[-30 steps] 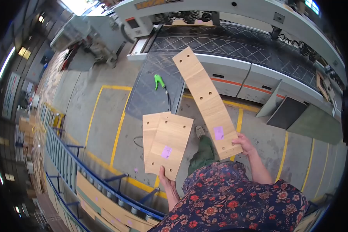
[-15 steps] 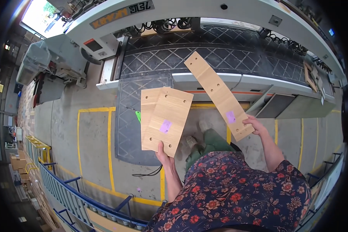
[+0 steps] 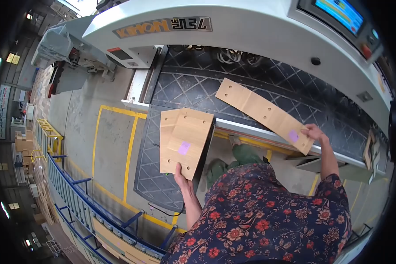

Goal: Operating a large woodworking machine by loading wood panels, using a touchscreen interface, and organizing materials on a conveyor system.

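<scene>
Mostly leftward of the right hand (image 3: 316, 132), its long board (image 3: 258, 108).

Orange-black lettering (image 3: 162, 27) on machine beam (image 3: 255, 33); purple labels (image 3: 183, 148) on boards (image 3: 193, 133).

Overlapping boards (image 3: 185, 135) in left hand (image 3: 183, 179); single board (image 3: 256, 107) in right hand (image 3: 316, 133); machine (image 3: 251, 31) ahead, roller conveyor (image 3: 73, 198) left.
</scene>
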{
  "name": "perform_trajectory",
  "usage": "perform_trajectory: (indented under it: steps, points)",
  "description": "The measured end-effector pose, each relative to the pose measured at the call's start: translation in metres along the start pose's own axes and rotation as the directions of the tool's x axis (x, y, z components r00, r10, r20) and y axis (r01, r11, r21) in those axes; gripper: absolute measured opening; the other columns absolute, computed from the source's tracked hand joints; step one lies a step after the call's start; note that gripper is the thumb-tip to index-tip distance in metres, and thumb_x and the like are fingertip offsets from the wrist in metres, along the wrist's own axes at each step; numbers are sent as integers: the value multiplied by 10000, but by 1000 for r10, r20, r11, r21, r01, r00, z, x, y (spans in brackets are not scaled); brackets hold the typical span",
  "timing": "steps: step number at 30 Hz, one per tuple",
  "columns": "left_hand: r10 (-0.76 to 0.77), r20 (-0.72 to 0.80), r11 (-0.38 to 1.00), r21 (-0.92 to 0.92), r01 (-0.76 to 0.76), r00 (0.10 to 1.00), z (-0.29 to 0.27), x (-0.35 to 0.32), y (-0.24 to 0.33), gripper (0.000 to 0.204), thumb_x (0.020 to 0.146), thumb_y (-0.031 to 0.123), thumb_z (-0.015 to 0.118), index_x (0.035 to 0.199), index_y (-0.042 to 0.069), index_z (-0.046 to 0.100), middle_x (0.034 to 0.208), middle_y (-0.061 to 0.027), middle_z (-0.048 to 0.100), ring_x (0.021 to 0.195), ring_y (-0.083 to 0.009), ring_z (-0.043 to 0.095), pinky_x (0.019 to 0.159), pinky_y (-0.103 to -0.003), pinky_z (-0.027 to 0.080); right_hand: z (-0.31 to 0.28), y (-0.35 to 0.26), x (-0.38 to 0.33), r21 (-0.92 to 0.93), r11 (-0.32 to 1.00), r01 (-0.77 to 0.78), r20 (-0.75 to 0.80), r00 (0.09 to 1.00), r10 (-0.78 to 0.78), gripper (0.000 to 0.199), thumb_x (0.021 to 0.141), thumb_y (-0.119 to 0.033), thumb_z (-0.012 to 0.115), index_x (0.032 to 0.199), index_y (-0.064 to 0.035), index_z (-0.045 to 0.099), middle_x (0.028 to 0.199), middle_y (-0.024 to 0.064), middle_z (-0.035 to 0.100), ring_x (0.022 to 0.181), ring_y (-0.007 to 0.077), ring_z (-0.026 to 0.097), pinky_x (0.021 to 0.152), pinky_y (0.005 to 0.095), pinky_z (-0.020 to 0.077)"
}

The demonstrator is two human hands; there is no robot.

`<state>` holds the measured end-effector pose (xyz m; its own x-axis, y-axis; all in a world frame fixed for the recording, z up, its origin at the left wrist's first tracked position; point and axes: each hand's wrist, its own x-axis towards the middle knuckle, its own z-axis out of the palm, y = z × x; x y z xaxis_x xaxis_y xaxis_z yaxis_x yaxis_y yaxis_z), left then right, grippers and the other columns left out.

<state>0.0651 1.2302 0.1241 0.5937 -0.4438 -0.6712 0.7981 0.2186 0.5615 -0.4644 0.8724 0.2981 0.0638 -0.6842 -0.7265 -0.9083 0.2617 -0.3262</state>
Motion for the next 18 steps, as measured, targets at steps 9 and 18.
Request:
perform_trajectory:
  steps: [9, 18]
  points:
    - [-187, -251, 982, -20, 188, 950, -10, -5, -7, 540, 966, 188, 681, 1427, 1, 472, 1356, -136, 615, 1172, -275, 646, 955, -412, 568, -6, -41, 36, -435, 871, 226, -342, 854, -392, 372, 857, -241, 718, 1157, -21, 711, 1263, 211, 608, 1221, 367, 570, 1075, 404, 443]
    - [-82, -298, 944, 282, 170, 951, 9, -3, 30, 598, 929, 284, 751, 1396, -13, 526, 1293, -131, 662, 1130, -212, 661, 959, -346, 533, 78, -220, 184, -457, 699, 550, -278, 659, -699, 475, 919, -256, 665, 1331, -29, 597, 1384, 247, 546, 1301, 414, 509, 1123, 443, 400]
